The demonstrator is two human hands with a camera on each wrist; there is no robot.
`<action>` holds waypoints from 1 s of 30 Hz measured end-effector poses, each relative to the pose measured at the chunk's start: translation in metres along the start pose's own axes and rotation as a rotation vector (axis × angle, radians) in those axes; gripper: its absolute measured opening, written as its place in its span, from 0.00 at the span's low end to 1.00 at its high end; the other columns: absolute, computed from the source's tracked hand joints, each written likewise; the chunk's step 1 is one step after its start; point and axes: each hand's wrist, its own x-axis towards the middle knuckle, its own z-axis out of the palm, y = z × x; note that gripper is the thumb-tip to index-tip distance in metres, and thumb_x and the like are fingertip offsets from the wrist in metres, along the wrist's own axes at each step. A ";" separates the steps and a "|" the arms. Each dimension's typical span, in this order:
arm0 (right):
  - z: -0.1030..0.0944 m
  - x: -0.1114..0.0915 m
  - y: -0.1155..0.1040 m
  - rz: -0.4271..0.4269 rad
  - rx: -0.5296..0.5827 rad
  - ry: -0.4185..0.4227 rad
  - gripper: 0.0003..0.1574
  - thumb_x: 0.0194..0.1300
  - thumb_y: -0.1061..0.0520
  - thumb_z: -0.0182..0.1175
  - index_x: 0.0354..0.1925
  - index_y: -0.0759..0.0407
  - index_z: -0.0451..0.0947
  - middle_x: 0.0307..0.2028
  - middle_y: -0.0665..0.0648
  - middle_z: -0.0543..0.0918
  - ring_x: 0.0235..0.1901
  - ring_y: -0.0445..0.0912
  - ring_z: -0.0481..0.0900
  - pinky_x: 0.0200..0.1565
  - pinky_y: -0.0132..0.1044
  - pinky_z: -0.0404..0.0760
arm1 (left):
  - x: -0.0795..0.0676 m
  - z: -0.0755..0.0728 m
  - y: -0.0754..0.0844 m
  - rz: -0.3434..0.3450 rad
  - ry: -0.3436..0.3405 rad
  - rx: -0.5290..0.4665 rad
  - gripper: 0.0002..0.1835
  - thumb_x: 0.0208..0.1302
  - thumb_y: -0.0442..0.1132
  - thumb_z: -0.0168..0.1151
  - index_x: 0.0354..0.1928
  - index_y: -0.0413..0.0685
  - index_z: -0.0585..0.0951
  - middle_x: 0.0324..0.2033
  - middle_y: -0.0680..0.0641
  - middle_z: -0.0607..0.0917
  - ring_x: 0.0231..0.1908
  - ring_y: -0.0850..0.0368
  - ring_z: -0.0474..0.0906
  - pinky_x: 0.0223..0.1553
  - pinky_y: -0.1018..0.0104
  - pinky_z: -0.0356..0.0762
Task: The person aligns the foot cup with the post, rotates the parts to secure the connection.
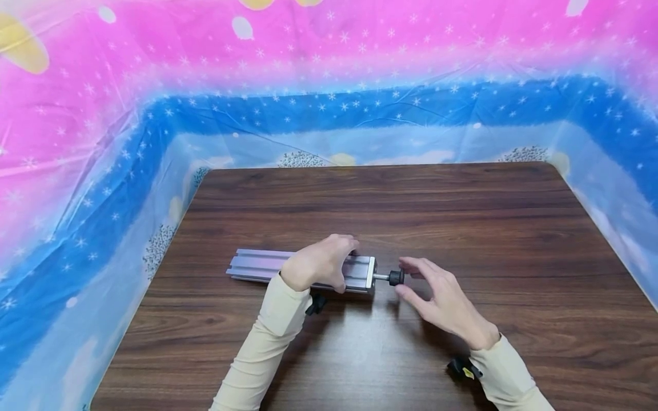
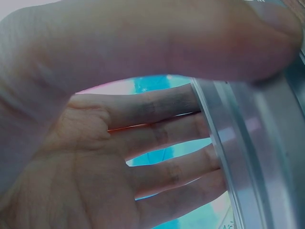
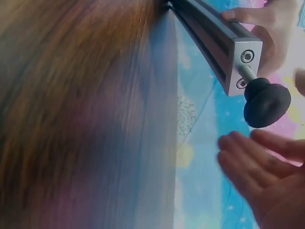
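Note:
A silver aluminium extrusion profile point(image 1: 262, 264) with long grooves lies across the middle of the table. My left hand point(image 1: 321, 262) grips it across its width near the right end, thumb on the near side and fingers on the far side. From the profile's end plate point(image 3: 235, 78), which shows two screws, a metal threaded rod point(image 1: 381, 277) sticks out. A round black levelling foot point(image 3: 267, 106) sits on that rod. Around the foot, with a small gap, my right hand point(image 1: 447, 299) spreads its thumb and fingers; it holds nothing.
The dark wood-grain table point(image 1: 380, 200) extends on all sides of the profile. Behind and beside it hangs a pink and blue snowflake cloth point(image 1: 329, 108). Black wrist devices point(image 1: 316, 304) hang under both sleeves, close to the tabletop.

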 end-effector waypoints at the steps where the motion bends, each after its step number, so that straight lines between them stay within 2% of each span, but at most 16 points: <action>1: -0.001 0.000 0.000 -0.038 -0.002 0.006 0.35 0.59 0.55 0.73 0.63 0.62 0.75 0.54 0.57 0.84 0.52 0.48 0.84 0.56 0.34 0.80 | 0.000 0.000 0.000 0.001 0.000 0.001 0.37 0.39 0.27 0.80 0.58 0.37 0.78 0.47 0.46 0.81 0.41 0.54 0.74 0.46 0.61 0.78; 4: -0.002 0.000 0.001 -0.134 -0.021 0.009 0.47 0.52 0.54 0.78 0.67 0.63 0.72 0.60 0.58 0.80 0.59 0.51 0.80 0.65 0.27 0.70 | 0.000 -0.001 0.001 -0.001 -0.005 0.000 0.38 0.40 0.27 0.80 0.59 0.36 0.77 0.48 0.45 0.81 0.42 0.54 0.74 0.47 0.61 0.78; 7: -0.002 0.000 0.003 -0.220 -0.021 0.014 0.49 0.51 0.57 0.78 0.68 0.65 0.70 0.61 0.62 0.78 0.61 0.53 0.78 0.68 0.24 0.64 | 0.000 -0.001 0.001 -0.003 -0.006 0.000 0.38 0.40 0.27 0.80 0.59 0.36 0.78 0.49 0.45 0.82 0.42 0.54 0.74 0.47 0.61 0.78; 10: 0.000 0.000 0.003 -0.294 -0.017 0.056 0.40 0.58 0.54 0.74 0.65 0.67 0.73 0.59 0.63 0.80 0.58 0.53 0.79 0.68 0.24 0.65 | 0.000 0.000 0.000 -0.005 -0.005 -0.002 0.39 0.40 0.27 0.80 0.60 0.36 0.77 0.51 0.44 0.82 0.43 0.54 0.74 0.48 0.61 0.78; 12: 0.000 0.002 0.002 -0.331 -0.015 0.094 0.33 0.66 0.50 0.68 0.62 0.69 0.75 0.57 0.62 0.82 0.56 0.53 0.81 0.67 0.24 0.67 | -0.001 0.000 0.000 -0.004 -0.003 0.000 0.39 0.40 0.27 0.80 0.60 0.36 0.77 0.52 0.44 0.82 0.43 0.54 0.74 0.48 0.61 0.78; 14: 0.000 0.003 0.002 -0.355 -0.014 0.127 0.30 0.72 0.46 0.61 0.59 0.69 0.77 0.54 0.60 0.83 0.53 0.52 0.82 0.65 0.24 0.68 | -0.001 0.000 0.000 -0.001 -0.003 0.001 0.39 0.40 0.27 0.80 0.60 0.36 0.77 0.52 0.44 0.82 0.43 0.54 0.74 0.48 0.61 0.78; 15: 0.000 0.003 0.002 -0.359 -0.010 0.136 0.30 0.73 0.45 0.59 0.58 0.68 0.78 0.53 0.60 0.84 0.52 0.52 0.83 0.65 0.24 0.69 | -0.001 0.000 -0.001 0.000 -0.002 0.001 0.39 0.40 0.27 0.80 0.60 0.36 0.77 0.52 0.44 0.82 0.43 0.54 0.74 0.48 0.61 0.78; 17: 0.001 0.003 0.002 -0.351 -0.002 0.143 0.28 0.71 0.47 0.62 0.58 0.68 0.79 0.52 0.59 0.85 0.50 0.51 0.84 0.64 0.23 0.70 | -0.001 0.000 -0.001 0.005 -0.002 -0.001 0.40 0.40 0.27 0.80 0.61 0.35 0.77 0.52 0.44 0.82 0.44 0.54 0.74 0.49 0.61 0.78; 20: 0.000 0.001 0.002 -0.312 0.002 0.138 0.29 0.62 0.55 0.71 0.58 0.66 0.79 0.50 0.59 0.86 0.49 0.51 0.85 0.62 0.23 0.72 | -0.002 -0.001 -0.001 0.012 0.001 -0.013 0.41 0.40 0.27 0.80 0.62 0.35 0.76 0.54 0.43 0.82 0.44 0.54 0.74 0.49 0.60 0.78; 23: -0.001 0.000 0.002 -0.252 -0.016 0.117 0.33 0.54 0.60 0.74 0.58 0.65 0.79 0.49 0.57 0.87 0.48 0.49 0.86 0.59 0.24 0.74 | -0.003 -0.002 -0.001 0.019 0.002 -0.020 0.41 0.40 0.27 0.79 0.62 0.34 0.75 0.55 0.42 0.81 0.44 0.53 0.74 0.49 0.60 0.78; 30: -0.002 -0.002 0.000 -0.151 -0.076 0.084 0.26 0.56 0.57 0.73 0.53 0.64 0.83 0.45 0.54 0.88 0.45 0.46 0.87 0.51 0.34 0.82 | -0.004 -0.001 0.001 0.022 0.000 -0.010 0.42 0.40 0.27 0.80 0.63 0.34 0.75 0.57 0.42 0.81 0.45 0.53 0.74 0.51 0.59 0.78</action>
